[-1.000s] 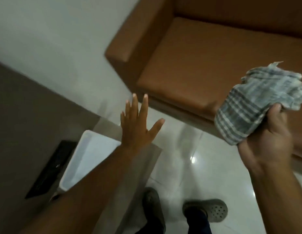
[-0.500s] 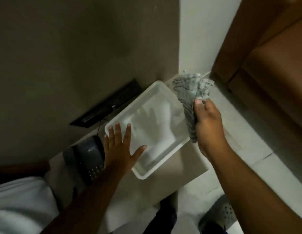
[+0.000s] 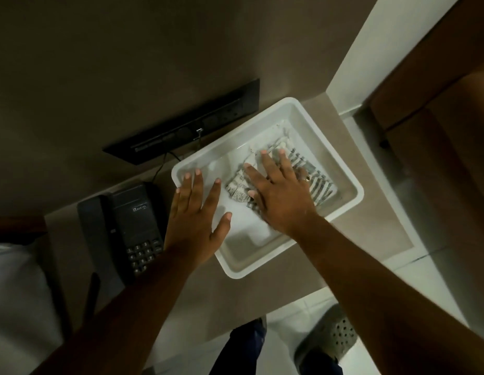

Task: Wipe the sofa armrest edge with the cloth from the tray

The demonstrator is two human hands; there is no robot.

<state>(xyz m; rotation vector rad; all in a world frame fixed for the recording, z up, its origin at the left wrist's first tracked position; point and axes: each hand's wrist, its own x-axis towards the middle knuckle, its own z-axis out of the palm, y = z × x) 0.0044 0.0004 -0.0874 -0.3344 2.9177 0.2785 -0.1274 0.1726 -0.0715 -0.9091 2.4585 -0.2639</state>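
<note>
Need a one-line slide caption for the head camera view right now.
Right hand presses the striped cloth flat in the white tray; left hand rests open on the tray's edge beside a black desk phone.

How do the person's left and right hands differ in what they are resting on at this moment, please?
The right hand lies flat on the striped cloth inside the white tray; the left hand covers no cloth and spans the tray's near-left rim. The right hand wears a ring; none shows on the left. Both are open, palms down, fingers spread.
</note>
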